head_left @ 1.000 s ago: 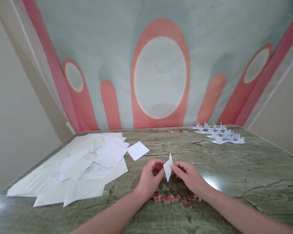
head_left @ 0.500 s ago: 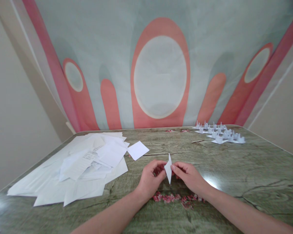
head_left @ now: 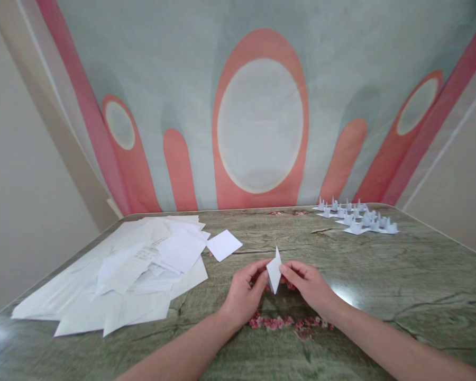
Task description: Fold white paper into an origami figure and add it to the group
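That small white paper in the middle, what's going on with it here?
A person is holding a small folded white paper upright, with the left hand and right hand at its two sides, over a wood-patterned table. It is a narrow, pointed shape at this moment. To the left lies a spread-out heap of white sheets, with one squarish white paper at its right edge. At the far right stands a cluster of small folded paper figures.

- kite-shaped folded paper (head_left: 274, 272): plain white
- loose paper sheets (head_left: 83, 286), left: white, dark writing on one
- tiny folded-paper figures (head_left: 356, 228), far right: white too
- wood-grain table (head_left: 420, 286): greenish brown, pink blossom print near
- far wall (head_left: 333, 47): grey-green, coral arches, pale ovals
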Demonstrator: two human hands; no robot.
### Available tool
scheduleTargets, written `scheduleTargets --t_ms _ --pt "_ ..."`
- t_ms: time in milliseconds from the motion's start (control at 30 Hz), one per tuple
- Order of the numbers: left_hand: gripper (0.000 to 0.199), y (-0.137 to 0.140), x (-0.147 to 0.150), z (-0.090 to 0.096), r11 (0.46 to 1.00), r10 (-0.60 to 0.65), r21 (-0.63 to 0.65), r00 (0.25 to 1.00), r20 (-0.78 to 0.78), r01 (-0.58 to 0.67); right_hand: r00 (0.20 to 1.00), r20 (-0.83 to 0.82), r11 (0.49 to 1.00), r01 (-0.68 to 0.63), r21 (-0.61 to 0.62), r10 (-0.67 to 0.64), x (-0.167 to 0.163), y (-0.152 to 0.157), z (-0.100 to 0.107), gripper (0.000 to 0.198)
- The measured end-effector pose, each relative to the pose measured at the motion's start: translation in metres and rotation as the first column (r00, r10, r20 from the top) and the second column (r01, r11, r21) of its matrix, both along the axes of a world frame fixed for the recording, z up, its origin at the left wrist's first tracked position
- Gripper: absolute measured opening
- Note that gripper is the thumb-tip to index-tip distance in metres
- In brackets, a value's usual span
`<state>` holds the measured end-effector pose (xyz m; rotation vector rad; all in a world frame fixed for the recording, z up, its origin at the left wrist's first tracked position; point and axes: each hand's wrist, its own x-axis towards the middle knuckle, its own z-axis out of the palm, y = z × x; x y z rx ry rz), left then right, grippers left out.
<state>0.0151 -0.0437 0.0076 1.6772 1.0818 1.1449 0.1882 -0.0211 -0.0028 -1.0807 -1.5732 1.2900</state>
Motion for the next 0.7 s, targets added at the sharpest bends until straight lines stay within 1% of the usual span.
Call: scheduleTargets --t_ms 67,133,167,233,267,333,400,500,533,567,600,633,667,700 --pt "0.035 -0.001 0.000 0.002 0.999 -0.002 0.037 1.000 0.000 0.002 1.000 0.011 1.000 0.023 0.011 -0.024 -0.001 0.000 0.000 0.035" --pt "0.037 -0.003 0.000 0.006 0.993 -0.026 0.113 0.999 -0.043 0.030 0.999 0.028 0.999 0.043 0.032 -0.044 -0.001 -0.001 0.001 0.035" --pt "0.036 -0.004 0.000 0.009 0.987 -0.046 0.149 0.997 -0.070 0.056 0.998 0.035 0.998 0.051 0.047 -0.053 -0.001 -0.003 0.001 0.034" --pt "0.033 -0.005 0.000 0.012 0.982 -0.077 0.166 0.993 -0.093 0.092 0.997 0.047 0.996 0.054 0.076 -0.058 0.000 -0.006 0.001 0.033" --pt "0.030 -0.005 0.000 0.012 0.984 -0.076 0.152 0.993 -0.091 0.089 0.997 0.054 0.995 0.053 0.087 -0.058 0.000 -0.007 0.000 0.033" --pt "0.023 -0.003 0.000 0.009 0.994 -0.036 0.097 0.997 -0.067 0.042 0.996 0.069 0.994 0.045 0.097 -0.052 -0.001 -0.009 0.000 0.033" --pt "0.019 0.002 0.001 0.002 1.000 0.010 0.010 1.000 -0.007 -0.010 0.995 0.060 0.993 0.073 0.090 -0.079 -0.003 -0.008 0.005 0.033" --pt "0.026 0.008 0.001 -0.007 0.987 0.049 -0.160 0.981 0.188 -0.019 0.983 -0.023 0.980 0.184 0.074 -0.183 -0.005 -0.008 0.027 0.033" --pt "0.028 0.009 0.000 -0.008 0.980 0.061 -0.197 0.969 0.241 -0.012 0.980 -0.067 0.979 0.193 0.071 -0.188 -0.004 -0.010 0.036 0.032" --pt "0.029 0.010 0.000 -0.007 0.975 0.070 -0.224 0.958 0.279 -0.006 0.978 -0.121 0.981 0.180 0.073 -0.170 0.000 -0.016 0.043 0.031" --pt "0.029 0.010 -0.001 -0.006 0.972 0.077 -0.236 0.951 0.300 -0.004 0.979 -0.169 0.990 0.124 0.071 -0.110 0.005 -0.024 0.045 0.030" --pt "0.029 0.011 -0.001 -0.005 0.971 0.081 -0.238 0.948 0.307 -0.006 0.975 -0.216 0.997 0.055 0.058 -0.042 0.013 -0.037 0.041 0.028" --pt "0.028 0.011 -0.002 -0.003 0.972 0.084 -0.235 0.948 0.306 -0.011 0.972 -0.231 0.999 -0.047 0.020 0.051 0.024 -0.053 0.029 0.027" --pt "0.028 0.011 -0.002 -0.002 0.973 0.088 -0.229 0.949 0.304 -0.017 0.954 -0.253 0.987 -0.157 0.045 0.163 0.036 -0.072 0.010 0.024"
